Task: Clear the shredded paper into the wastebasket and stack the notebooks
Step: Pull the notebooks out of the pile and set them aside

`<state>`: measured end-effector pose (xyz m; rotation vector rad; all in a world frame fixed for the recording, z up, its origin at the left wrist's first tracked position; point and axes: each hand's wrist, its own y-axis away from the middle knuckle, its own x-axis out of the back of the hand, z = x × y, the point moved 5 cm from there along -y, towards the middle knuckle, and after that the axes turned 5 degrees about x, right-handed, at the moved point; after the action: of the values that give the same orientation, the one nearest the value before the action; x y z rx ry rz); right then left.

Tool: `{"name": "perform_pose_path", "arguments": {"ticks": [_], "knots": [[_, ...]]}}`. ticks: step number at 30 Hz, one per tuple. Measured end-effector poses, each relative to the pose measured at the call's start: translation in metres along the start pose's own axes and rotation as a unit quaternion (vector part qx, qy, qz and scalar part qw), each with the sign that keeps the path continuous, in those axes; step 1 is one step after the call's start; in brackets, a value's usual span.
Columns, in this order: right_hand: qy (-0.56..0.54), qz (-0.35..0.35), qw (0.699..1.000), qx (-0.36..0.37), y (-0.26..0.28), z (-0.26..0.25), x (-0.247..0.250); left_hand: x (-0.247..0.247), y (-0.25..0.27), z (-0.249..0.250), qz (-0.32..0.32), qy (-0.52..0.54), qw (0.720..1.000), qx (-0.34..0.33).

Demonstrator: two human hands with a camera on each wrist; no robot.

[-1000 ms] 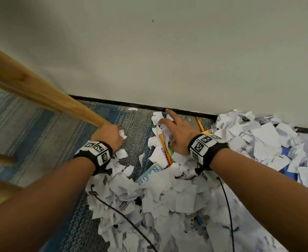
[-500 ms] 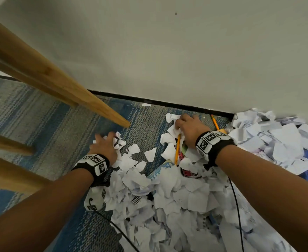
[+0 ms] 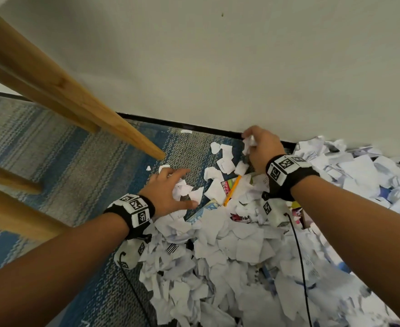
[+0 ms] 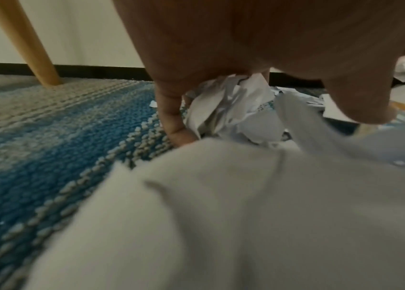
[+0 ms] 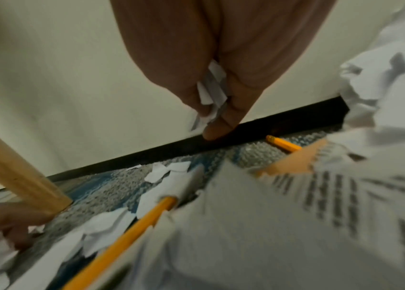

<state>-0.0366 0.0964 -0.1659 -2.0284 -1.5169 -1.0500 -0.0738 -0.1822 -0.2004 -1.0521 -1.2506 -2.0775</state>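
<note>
Shredded paper (image 3: pixel 229 246): right hand (image 3: pixel 261 147) seemingly pinching scraps.

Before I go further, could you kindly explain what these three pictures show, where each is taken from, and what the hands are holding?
No machine here: a person's bare hands, with marker bands and cameras on the wrists. The wide picture comes from a head camera; the other two look along each hand. On the striped carpet lies a heap of torn paper, with a yellow pencil in it, beside a wooden furniture leg. The left hand gathers crumpled scraps; the right hand pinches a few by the wall.
</note>
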Motion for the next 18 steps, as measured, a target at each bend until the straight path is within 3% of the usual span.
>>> {"name": "perform_pose_path", "arguments": {"ticks": [3, 5, 8, 13, 16, 18], "knots": [[-0.006, 0.010, 0.999, 0.030, -0.005, -0.013, 0.003, -0.009, -0.001, 0.006, 0.001, -0.082, 0.997, -0.003], [0.010, -0.006, 0.999, 0.052, -0.008, -0.020, -0.005, -0.014, -0.004, 0.014, 0.034, -0.107, 0.994, -0.003], [0.075, -0.061, 0.993, 0.072, -0.010, -0.027, -0.026, -0.017, -0.007, 0.019, 0.061, -0.078, 0.995, 0.000], [0.136, -0.153, 0.978, 0.046, -0.011, -0.026, -0.062, -0.022, -0.011, 0.017, 0.062, -0.047, 0.995, -0.060], [0.121, -0.173, 0.977, 0.015, -0.008, -0.028, -0.075, -0.020, -0.014, 0.014, 0.062, -0.027, 0.994, -0.085], [0.176, -0.190, 0.965, 0.036, -0.004, -0.032, -0.083, -0.011, -0.015, 0.011, 0.094, -0.001, 0.992, -0.080]]}}
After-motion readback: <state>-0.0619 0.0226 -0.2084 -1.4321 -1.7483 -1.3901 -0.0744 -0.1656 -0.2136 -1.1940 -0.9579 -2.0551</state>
